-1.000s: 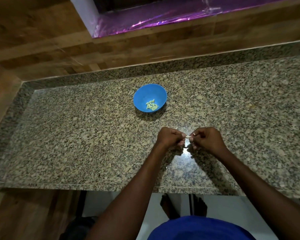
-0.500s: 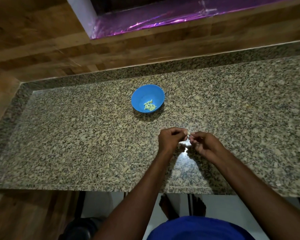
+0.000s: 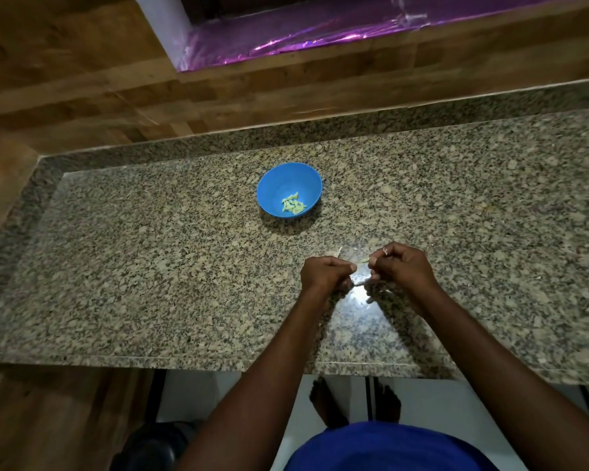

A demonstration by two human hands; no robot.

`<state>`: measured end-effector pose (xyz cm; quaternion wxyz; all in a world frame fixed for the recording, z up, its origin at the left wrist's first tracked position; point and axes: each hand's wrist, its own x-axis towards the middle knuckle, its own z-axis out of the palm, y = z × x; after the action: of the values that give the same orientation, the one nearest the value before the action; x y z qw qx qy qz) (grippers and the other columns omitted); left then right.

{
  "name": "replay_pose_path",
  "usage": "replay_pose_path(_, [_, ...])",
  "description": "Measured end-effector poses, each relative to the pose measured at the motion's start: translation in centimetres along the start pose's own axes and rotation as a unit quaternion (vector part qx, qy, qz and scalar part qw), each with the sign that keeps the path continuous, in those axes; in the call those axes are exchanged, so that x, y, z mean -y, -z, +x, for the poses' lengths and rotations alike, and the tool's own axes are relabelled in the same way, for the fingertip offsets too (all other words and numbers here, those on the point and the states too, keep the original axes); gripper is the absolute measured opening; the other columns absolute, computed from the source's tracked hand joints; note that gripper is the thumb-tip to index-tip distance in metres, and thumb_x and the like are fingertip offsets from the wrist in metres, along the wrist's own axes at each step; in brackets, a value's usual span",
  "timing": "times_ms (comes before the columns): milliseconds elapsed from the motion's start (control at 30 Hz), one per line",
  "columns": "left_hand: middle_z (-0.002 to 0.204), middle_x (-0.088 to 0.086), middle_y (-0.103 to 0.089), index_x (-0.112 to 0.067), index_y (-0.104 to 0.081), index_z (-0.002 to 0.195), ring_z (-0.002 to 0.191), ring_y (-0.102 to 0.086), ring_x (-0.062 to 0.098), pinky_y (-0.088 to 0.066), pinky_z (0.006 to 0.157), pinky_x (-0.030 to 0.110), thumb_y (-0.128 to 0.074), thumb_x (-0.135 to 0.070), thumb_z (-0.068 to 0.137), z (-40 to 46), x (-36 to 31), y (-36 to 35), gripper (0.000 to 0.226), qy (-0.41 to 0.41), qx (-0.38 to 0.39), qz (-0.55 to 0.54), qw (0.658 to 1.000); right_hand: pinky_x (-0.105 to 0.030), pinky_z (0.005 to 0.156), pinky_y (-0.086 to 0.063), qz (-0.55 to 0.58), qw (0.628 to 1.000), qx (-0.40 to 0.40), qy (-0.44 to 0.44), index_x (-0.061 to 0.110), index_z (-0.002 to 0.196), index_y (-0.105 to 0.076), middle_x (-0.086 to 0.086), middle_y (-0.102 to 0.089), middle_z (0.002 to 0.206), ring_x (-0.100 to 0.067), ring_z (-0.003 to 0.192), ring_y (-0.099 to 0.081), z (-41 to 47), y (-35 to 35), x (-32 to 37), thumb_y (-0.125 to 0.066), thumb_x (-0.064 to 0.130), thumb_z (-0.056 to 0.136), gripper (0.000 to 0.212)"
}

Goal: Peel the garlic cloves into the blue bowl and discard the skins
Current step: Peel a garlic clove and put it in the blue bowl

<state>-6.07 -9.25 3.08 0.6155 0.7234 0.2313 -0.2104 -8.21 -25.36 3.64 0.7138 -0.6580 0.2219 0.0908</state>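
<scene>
Near the front edge of the granite surface (image 3: 150, 266), on the person's side of the bowl (image 3: 289, 189), both hands work close together with fingers curled. The right hand (image 3: 402, 270) pinches a small pale clove (image 3: 364, 260) at its fingertips, with a scrap of skin stuck at a knuckle; the left hand (image 3: 325, 275) is curled beside it, thumb tip almost meeting the clove, though what it grips is too small to tell. A thin pale strip runs between the two hands lower down. The bowl stands beyond the hands and a little to the left, well apart from them, holding a small heap of peeled cloves (image 3: 293, 207). A bit of skin (image 3: 334, 253) lies on the surface between the bowl and the left hand, just beyond its knuckles. Nothing stands between the hands and the bowl but that scrap. Behind the bowl rises a wooden wall (image 3: 82, 79) with a recess lined in shiny purple foil (image 3: 303, 32). Below the surface's front edge bare feet (image 3: 327, 406) show on a white floor.
</scene>
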Motion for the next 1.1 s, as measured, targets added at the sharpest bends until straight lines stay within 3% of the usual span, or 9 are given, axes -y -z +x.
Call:
replay_pose_path(100, [0.071,0.020,-0.073,-0.012,-0.075,0.068,0.053,-0.066,0.020,-0.057,0.054,0.027,-0.082,0.004,0.074,0.0,0.2,0.0,0.018,-0.040,-0.007,0.050,0.998,-0.034,0.060,-0.059,0.040,0.999,0.003,-0.021,-0.003,0.083,-0.061,-0.015,-0.067,0.076,-0.027,0.059,-0.060,0.0,0.0,0.2,-0.066,-0.011,0.085,0.009])
replay_pose_path(200, [0.069,0.019,-0.072,-0.007,-0.077,0.077,0.054,-0.067,0.024,-0.059,0.052,0.031,-0.073,0.007,0.079,0.0,0.0,-0.2,0.015,-0.068,-0.007,0.097,0.993,-0.034,0.058,-0.059,0.062,0.998,-0.002,-0.028,-0.001,0.079,-0.059,-0.015,-0.066,0.080,-0.027,0.060,-0.059,0.0,-0.2,0.1,-0.066,-0.014,0.084,0.015])
replay_pose_path(367, [0.074,0.018,-0.073,-0.009,-0.072,0.088,0.061,-0.067,0.028,-0.061,0.061,0.046,-0.057,0.004,0.094,-0.3,-0.6,-0.2,0.021,-0.044,0.045,0.057,0.996,-0.058,0.078,-0.056,0.070,0.996,-0.003,-0.056,0.005,0.074,-0.065,-0.016,-0.068,0.075,-0.028,0.063,-0.064,0.2,-0.1,-0.4,-0.070,-0.010,0.083,0.018])
replay_pose_path(500, [0.073,0.020,-0.073,-0.011,-0.076,0.080,0.064,-0.068,0.029,-0.060,0.071,0.049,-0.074,-0.008,0.088,-0.5,0.0,0.0,0.009,-0.091,0.032,0.039,0.995,-0.043,0.076,-0.057,0.090,0.995,-0.002,-0.051,0.009,0.070,-0.061,-0.010,-0.070,0.078,-0.027,0.064,-0.064,0.2,-0.3,-0.2,-0.067,-0.011,0.085,0.025])
replay_pose_path(633, [0.076,0.016,-0.074,-0.011,-0.076,0.081,0.071,-0.070,0.026,-0.062,0.080,0.043,-0.076,-0.008,0.087,-0.9,-0.4,0.0,0.007,-0.052,0.064,-0.018,0.996,-0.031,0.065,-0.059,0.083,0.995,-0.010,-0.045,0.009,0.069,-0.062,-0.009,-0.070,0.077,-0.026,0.065,-0.065,0.3,-0.3,-0.1,-0.071,-0.009,0.083,0.024])
replay_pose_path(800, [0.074,0.017,-0.072,-0.004,-0.075,0.087,0.059,-0.066,0.018,-0.061,0.066,0.031,-0.075,-0.002,0.085,-0.7,-1.1,0.0,0.003,-0.049,0.061,-0.047,0.996,-0.020,0.049,-0.051,-0.010,1.000,0.004,-0.007,0.001,0.081,-0.066,-0.013,-0.070,0.067,-0.019,0.054,-0.067,0.1,0.2,0.0,-0.077,-0.005,0.080,0.012])
replay_pose_path(933, [0.076,0.020,-0.073,0.001,-0.074,0.088,0.062,-0.069,0.021,-0.062,0.068,0.030,-0.074,0.001,0.084,-0.6,-1.8,0.1,0.003,-0.049,0.070,-0.069,0.994,-0.026,0.055,-0.056,-0.028,0.998,0.032,0.038,-0.001,0.080,-0.069,-0.016,-0.071,0.068,-0.023,0.056,-0.068,0.3,0.3,0.4,-0.077,0.001,0.082,0.009])
replay_pose_path(1000, [0.077,0.021,-0.072,0.006,-0.072,0.091,0.061,-0.070,0.020,-0.061,0.066,0.027,-0.074,0.003,0.085,-0.7,-2.1,0.1,0.007,-0.044,0.079,-0.079,0.993,-0.030,0.060,-0.059,-0.008,0.999,0.042,0.023,-0.002,0.081,-0.066,-0.015,-0.072,0.071,-0.024,0.060,-0.069,0.3,0.4,0.6,-0.074,0.002,0.085,0.010])
replay_pose_path(1100, [0.077,0.020,-0.071,0.009,-0.070,0.096,0.063,-0.071,0.018,-0.059,0.063,0.023,-0.070,0.003,0.087,-1.1,-2.5,0.3,0.010,-0.034,0.101,-0.106,0.989,-0.025,0.061,-0.056,0.046,0.994,0.088,-0.034,0.001,0.083,-0.059,-0.010,-0.070,0.070,-0.020,0.063,-0.066,0.5,0.7,1.4,-0.067,-0.002,0.088,0.011])
